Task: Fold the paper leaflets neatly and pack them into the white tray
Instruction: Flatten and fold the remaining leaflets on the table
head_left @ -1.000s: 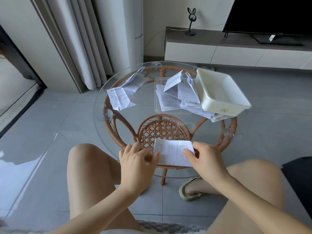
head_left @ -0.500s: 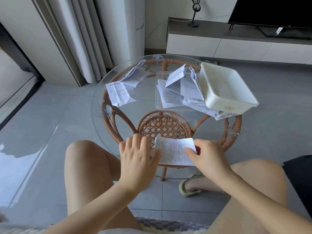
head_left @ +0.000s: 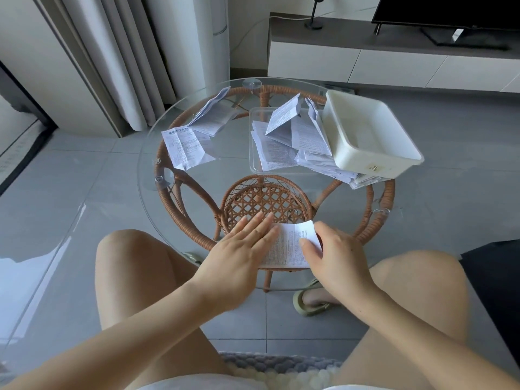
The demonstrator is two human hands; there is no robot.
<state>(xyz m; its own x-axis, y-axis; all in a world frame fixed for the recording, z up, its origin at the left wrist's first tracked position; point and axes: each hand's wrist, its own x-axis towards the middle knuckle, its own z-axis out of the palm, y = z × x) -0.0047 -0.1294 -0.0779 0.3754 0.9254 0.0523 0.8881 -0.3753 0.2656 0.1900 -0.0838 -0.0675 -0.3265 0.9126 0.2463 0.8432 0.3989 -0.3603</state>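
A folded printed leaflet [head_left: 291, 246] lies on the near edge of the round glass table [head_left: 225, 175]. My left hand [head_left: 239, 249] presses flat on its left part with straight fingers. My right hand [head_left: 329, 254] holds the leaflet's right edge, thumb on top. The white tray [head_left: 365, 130] sits tilted at the table's right, resting on a heap of loose leaflets [head_left: 289, 136] that spreads over a clear tray. Two more leaflets [head_left: 187, 146] lie at the left of the table.
The table has a wicker frame with a woven basket shelf [head_left: 267, 201] under the glass. My knees flank the near edge and a sandalled foot [head_left: 309, 299] is below. A TV cabinet [head_left: 394, 60] stands behind, curtains [head_left: 112, 52] at the left.
My left hand has flattened from curled fingers and slid right onto the leaflet. The leaflet now looks narrower. The view has moved closer to the table.
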